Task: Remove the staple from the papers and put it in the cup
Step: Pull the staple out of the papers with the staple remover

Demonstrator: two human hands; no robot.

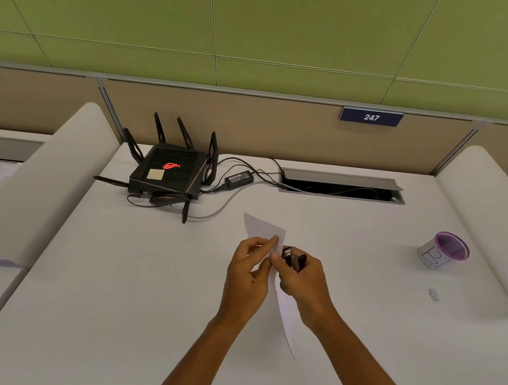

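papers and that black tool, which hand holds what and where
Left hand pinches the papers near their upper corner. Right hand grips the staple remover by its body, its front end at the papers' edge.

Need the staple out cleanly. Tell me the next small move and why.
Probably squeeze and pull with the staple remover in the right hand: its tip sits at the papers pinched by the left hand. The cup waits at right.

A white worktop [111, 286] stood against a tan partition [243, 117]; green wall panels [269, 31] rose behind it; a blue sign [371, 117] read 247; a black router [170, 174] sat near an open cable hatch [341, 185].
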